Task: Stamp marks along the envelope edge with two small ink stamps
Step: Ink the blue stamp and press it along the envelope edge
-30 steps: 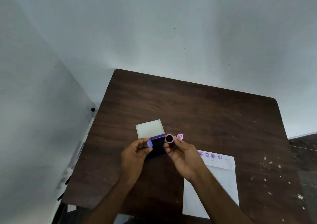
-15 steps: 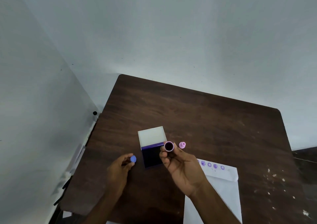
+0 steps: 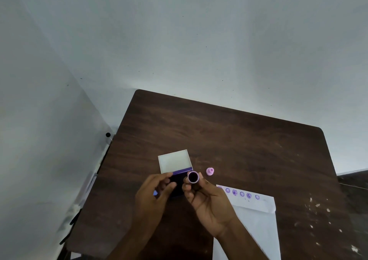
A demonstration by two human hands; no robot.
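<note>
My right hand (image 3: 209, 204) grips a small purple round stamp (image 3: 193, 177), its dark inked face turned up toward me. My left hand (image 3: 153, 198) is curled around a small blue cap (image 3: 155, 193), and its fingertips reach the open ink pad (image 3: 179, 181), whose white lid (image 3: 174, 161) is folded back. A pink stamp (image 3: 210, 171) stands on the table just right of the pad. The white envelope (image 3: 256, 222) lies to the right under my right forearm, with a row of several purple marks (image 3: 242, 194) along its far edge.
The dark wooden table (image 3: 239, 144) stands in a corner of pale walls, and its left edge runs close to the wall. White specks dot its right side (image 3: 316, 206).
My left hand has come back from the left toward the ink pad, with the blue cap now tucked lower in its fingers. My right hand stays in place with the purple stamp.
</note>
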